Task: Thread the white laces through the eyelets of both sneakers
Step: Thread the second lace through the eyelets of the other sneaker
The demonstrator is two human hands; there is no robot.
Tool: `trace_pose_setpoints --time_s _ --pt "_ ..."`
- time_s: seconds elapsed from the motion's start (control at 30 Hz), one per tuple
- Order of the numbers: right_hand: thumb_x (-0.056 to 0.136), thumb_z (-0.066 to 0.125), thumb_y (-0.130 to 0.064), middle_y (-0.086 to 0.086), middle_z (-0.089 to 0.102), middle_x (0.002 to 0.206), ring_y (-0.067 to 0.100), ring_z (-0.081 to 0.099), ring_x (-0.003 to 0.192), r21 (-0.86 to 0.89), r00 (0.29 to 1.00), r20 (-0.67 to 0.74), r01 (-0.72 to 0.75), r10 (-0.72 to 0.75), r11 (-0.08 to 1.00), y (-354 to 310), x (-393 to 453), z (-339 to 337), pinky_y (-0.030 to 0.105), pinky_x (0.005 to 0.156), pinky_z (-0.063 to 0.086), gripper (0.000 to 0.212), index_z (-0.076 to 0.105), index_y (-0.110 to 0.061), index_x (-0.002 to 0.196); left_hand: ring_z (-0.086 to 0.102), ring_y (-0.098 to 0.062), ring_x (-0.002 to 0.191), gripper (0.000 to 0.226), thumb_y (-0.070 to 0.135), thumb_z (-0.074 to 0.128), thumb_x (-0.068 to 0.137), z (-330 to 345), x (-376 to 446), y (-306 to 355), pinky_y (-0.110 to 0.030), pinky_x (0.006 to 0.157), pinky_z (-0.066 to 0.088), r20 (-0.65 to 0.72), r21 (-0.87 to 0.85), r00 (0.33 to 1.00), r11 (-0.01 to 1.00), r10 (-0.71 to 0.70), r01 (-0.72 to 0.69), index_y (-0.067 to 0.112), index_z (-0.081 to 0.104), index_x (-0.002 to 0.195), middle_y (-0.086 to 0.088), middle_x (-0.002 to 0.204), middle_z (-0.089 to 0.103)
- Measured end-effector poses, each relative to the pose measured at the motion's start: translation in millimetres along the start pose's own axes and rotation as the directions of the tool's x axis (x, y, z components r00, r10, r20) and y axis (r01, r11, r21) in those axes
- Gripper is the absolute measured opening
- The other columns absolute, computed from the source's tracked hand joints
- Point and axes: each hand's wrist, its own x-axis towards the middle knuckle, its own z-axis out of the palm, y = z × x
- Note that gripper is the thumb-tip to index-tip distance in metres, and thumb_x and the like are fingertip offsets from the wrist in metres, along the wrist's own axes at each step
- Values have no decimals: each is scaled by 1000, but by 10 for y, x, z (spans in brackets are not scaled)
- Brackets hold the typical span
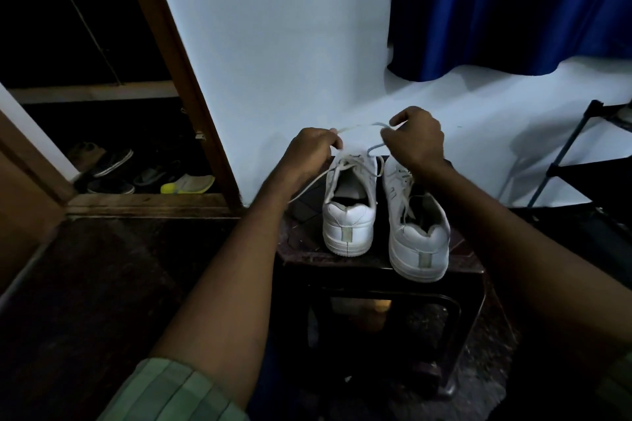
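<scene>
Left hand [313, 147]: fingers pressed together in a pinch on the white lace [355, 128], gripping it above the toe end of the left sneaker [349, 205]. Right hand [415, 140]: fingers curled and closed on the same lace at its other side, above the gap between the two shoes. The lace section between the two hands runs nearly level and appears taut; a short loop of it drops from the right hand toward the left sneaker's upper eyelets. A second length of lace trails from under the left hand, diagonally down and to the left past the forearm, with its end hanging free off the shoe. Both hands are raised clear of the sneakers; only the lace links them to the footwear. The left sneaker and the right sneaker [417, 232] stand upright side by side on a dark stool-like tabletop [376, 263], heels toward the camera, toes toward the white wall [273, 44]. The right sneaker sits closer to the camera, its heel at the front edge of the tabletop, with lace lying loose across its tongue opening. Each heel carries a small pale vertical tab; no writing or brand mark is legible on either tab or elsewhere on the shoes. A green sleeve [178, 393] covers the left upper arm.
</scene>
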Motion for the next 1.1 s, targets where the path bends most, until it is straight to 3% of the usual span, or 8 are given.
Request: trace_pose_setpoints --time_s 0.1,0.23,0.37,0.57,0.73,0.87,0.97,1.1 --pt "75 80 -37 -3 68 82 21 64 80 -169 970 177 196 -166 966 -87 -39 -51 30 69 43 31 62 -17 91 30 -8 44 25 17 37 103 -19 14 67 -23 45 25 140 -429 974 876 -176 220 21 52 84 7 56 43" --pt "79 81 -49 8 73 63 20 70 55 -191 799 594 246 -87 950 -249 -202 -42 31 58 57 44 71 -7 74 40 -6 60 27 30 44 109 -45 34 2 -22 53 28 113 -425 989 895 -96 135 25 66 93 6 80 60" --pt "84 73 -38 11 73 72 28 74 68 -376 841 537 312 -69 872 -256 -313 26 38 72 61 35 70 -4 81 36 -5 63 29 35 57 107 -34 32 -54 -17 55 32 125 -387 992 920 -8 56 26 81 93 5 86 52" --pt "86 68 2 15 67 67 26 71 54 -17 830 544 -140 126 990 -220 -212 -104 37 66 63 12 66 0 75 64 -9 71 17 6 61 103 206 -10 -126 -18 65 51 164 -293 982 955 91 -40 5 78 105 -7 83 72" --pt "93 62 3 21 73 86 35 73 81 82 771 600 -325 214 942 -137 -158 -125 46 88 61 9 67 5 86 74 -16 73 14 9 77 93 272 -62 -92 -21 63 54 103 -257 987 962 122 -92 -1 78 102 -12 86 79" --pt "100 58 -4 9 73 70 23 72 63 68 712 651 -399 262 914 -127 -126 -135 31 75 61 17 63 1 85 74 -20 73 8 13 83 86 325 -37 -125 -34 72 60 29 -161 991 979 129 -123 11 81 93 -8 83 80" --pt "101 58 -5 8 73 72 20 72 54 84 694 660 -447 286 890 -113 -124 -156 24 51 59 18 62 1 84 76 -18 72 10 6 83 84 308 -32 -95 -38 78 65 13 -76 990 987 142 -140 13 82 90 -5 78 78" --pt "101 57 -2 11 72 66 20 72 51 118 684 679 -460 266 880 -110 -125 -168 23 50 60 15 60 5 88 76 -13 67 17 11 84 82 323 -48 -63 -44 73 66 -14 70 980 978 199 -198 27 79 83 6 74 77"
